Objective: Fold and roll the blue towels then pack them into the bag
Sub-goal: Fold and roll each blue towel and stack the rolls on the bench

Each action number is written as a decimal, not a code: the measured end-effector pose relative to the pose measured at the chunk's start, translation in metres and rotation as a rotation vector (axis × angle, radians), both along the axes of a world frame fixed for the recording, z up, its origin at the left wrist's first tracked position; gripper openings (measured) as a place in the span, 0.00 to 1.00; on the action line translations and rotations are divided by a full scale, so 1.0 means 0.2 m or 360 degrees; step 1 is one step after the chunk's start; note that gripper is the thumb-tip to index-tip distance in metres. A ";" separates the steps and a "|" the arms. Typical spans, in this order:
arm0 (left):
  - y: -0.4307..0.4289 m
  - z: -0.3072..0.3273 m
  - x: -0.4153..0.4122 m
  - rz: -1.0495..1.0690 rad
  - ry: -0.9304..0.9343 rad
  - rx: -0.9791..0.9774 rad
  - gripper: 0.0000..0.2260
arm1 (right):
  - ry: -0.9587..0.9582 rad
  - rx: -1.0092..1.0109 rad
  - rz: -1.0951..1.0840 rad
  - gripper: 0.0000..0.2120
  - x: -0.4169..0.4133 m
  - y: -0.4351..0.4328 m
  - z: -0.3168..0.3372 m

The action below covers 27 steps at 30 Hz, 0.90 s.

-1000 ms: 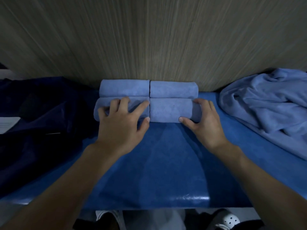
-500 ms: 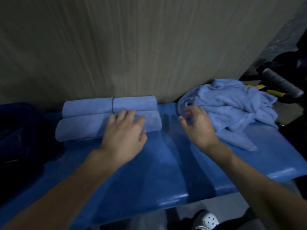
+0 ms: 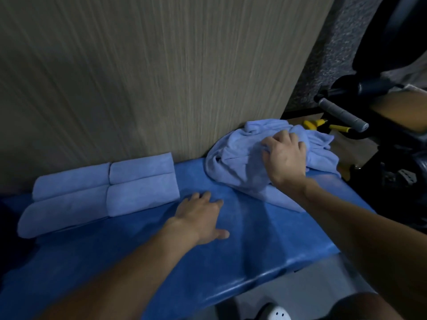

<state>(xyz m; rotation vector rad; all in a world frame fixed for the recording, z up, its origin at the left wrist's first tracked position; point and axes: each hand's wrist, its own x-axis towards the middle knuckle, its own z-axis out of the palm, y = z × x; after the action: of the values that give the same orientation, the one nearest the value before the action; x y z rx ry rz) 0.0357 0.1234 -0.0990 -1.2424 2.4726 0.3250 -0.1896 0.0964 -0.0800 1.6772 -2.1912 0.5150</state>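
- My right hand (image 3: 285, 155) is on top of the loose towel heap (image 3: 238, 165), fingers curled down into the cloth and gripping a bunch of it.
- The heap lies crumpled at the right end of the blue bench (image 3: 161, 262), against the wood-grain panel (image 3: 138, 77). One corner trails toward me under my right forearm.
- My left hand (image 3: 201, 218) lies palm down on the bare bench, fingers straight and slightly spread, thumb out to the right. It holds nothing.
- The left hand sits just beside the rolled towels, not touching them.
- Four rolled towels form a two-by-two block on the left half of the bench: back right roll (image 3: 142, 167), back left roll (image 3: 71, 180), front right roll (image 3: 143, 197), front left roll (image 3: 62, 212).
- Back rolls lie against the panel; neighbouring rolls touch one another.
- Past the bench's right end: a yellow-handled tool (image 3: 315, 124) and a grey grip bar (image 3: 342, 115), both apart from the heap.
- A white shoe (image 3: 277, 314) shows at the bottom edge.
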 end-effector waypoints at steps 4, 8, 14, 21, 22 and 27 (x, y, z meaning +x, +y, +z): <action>-0.01 0.01 -0.02 0.0036 0.0019 0.0040 0.38 | -0.0166 -0.0248 0.0130 0.09 -0.01 -0.02 0.08; -0.01 0.03 -0.02 0.0292 0.0435 0.0164 0.35 | -0.0469 -0.0478 0.0423 0.09 0.00 0.05 0.27; 0.09 0.28 -0.17 0.0691 0.1811 0.0440 0.25 | -0.0727 -0.0752 0.0574 0.07 0.12 0.22 0.60; 0.23 0.47 -0.17 0.0705 0.2083 -0.0065 0.13 | -0.1065 -0.0774 0.0780 0.05 0.31 0.49 0.87; 0.26 0.50 -0.12 0.0704 0.2097 -0.0154 0.16 | -0.1106 -0.0776 0.0806 0.05 0.33 0.52 0.89; 0.33 0.61 0.24 0.0618 0.1882 -0.0542 0.05 | -0.1250 -0.0755 0.0788 0.06 0.40 0.65 0.90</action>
<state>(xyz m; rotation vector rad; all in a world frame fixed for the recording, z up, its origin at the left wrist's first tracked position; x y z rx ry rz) 0.0839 0.1903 0.0233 -2.1145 3.2794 1.0142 -0.1096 0.2261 0.0997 1.9106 -1.7885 1.9253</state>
